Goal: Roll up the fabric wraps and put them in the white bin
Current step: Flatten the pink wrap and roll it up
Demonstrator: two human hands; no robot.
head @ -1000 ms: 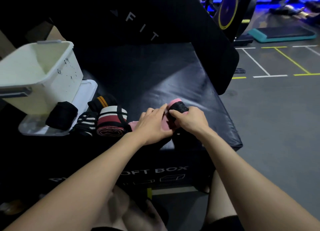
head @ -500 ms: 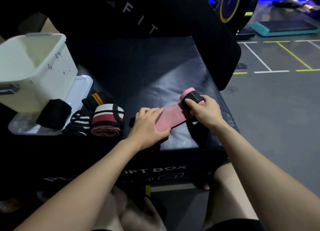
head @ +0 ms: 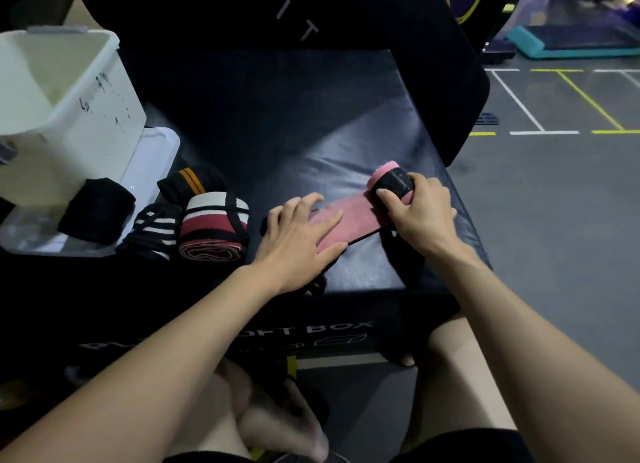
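wraps: 5 (head: 349, 216) | white bin: 1 (head: 104, 116) | lid: 1 (head: 152, 164) | hands: 2 (head: 301, 240)

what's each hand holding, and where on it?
Right hand grips the pink wrap by its rolled end. Left hand presses flat on its unrolled strip, gripping nothing.

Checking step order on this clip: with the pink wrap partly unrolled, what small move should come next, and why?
Probably roll the bundle in the right hand toward the left hand: the pink wrap lies flat between them, pinned by the left fingers, not yet ready for the white bin.
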